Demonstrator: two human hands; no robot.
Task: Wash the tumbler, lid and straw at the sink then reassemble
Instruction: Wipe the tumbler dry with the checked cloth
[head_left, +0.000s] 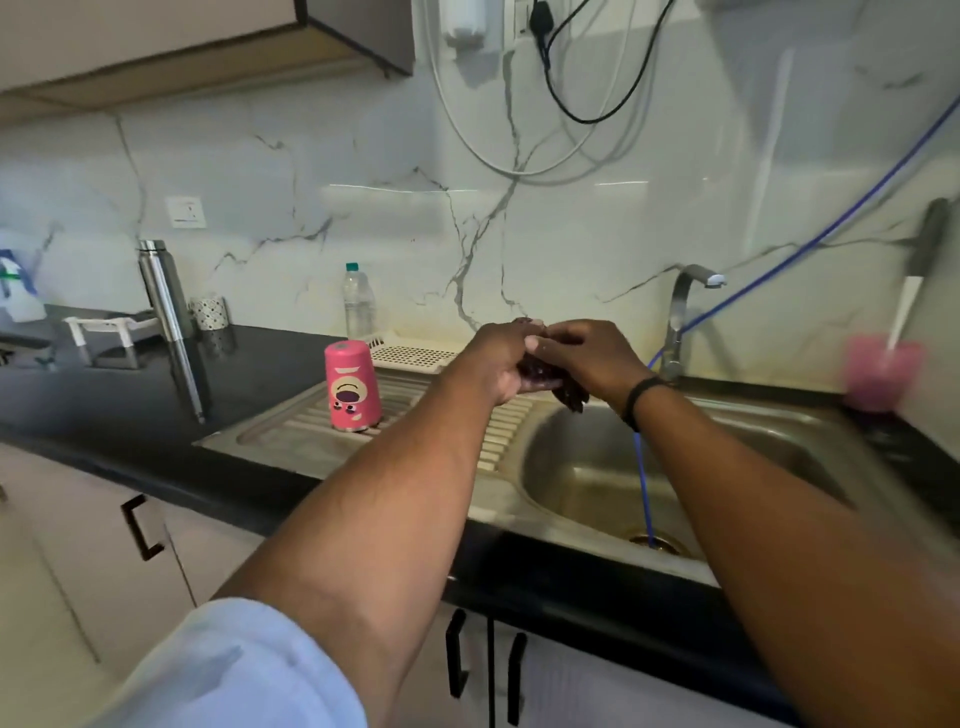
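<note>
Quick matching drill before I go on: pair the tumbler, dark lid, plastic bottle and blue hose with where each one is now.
Things:
1. pink tumbler
2. dark lid
3. plastic bottle
4. blue hose

Places:
A. standing by the wall behind the tray
B. running down into the sink drain
C. upside down on the drainboard
D. held in both hands over the basin

Pairs: 1-C, 2-D, 3-A, 4-B

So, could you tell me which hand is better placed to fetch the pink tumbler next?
Probably the left hand: the pink tumbler stands upside down on the drainboard on its side; the right hand is over the basin.
</note>
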